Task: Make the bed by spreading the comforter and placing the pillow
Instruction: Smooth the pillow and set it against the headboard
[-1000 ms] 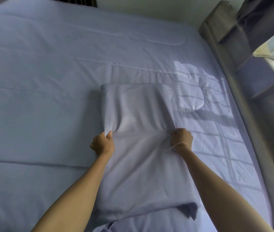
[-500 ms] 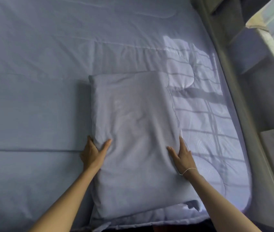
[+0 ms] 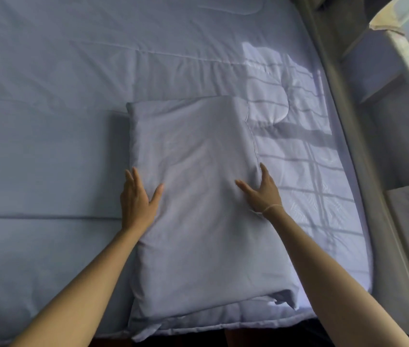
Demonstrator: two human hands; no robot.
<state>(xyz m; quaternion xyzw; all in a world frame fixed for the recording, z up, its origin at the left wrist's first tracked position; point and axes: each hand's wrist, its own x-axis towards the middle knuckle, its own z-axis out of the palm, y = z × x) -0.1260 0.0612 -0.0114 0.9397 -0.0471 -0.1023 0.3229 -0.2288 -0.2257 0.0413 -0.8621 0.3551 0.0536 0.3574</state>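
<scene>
Pillow (image 3: pixel 198 196) lies between flat left hand (image 3: pixel 135 204) and right hand (image 3: pixel 263 194).

no readable text, no labels, no numbers

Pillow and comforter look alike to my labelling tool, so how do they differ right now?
The pillow is a small raised rectangle lying on top; the comforter is spread flat beneath it across the bed. The left hand and right hand press on the pillow's sides; neither touches the comforter. The comforter carries quilted seams and a window-light patch; the pillow's cover is plain, softly creased. Both are the same pale lavender-blue fabric.
</scene>
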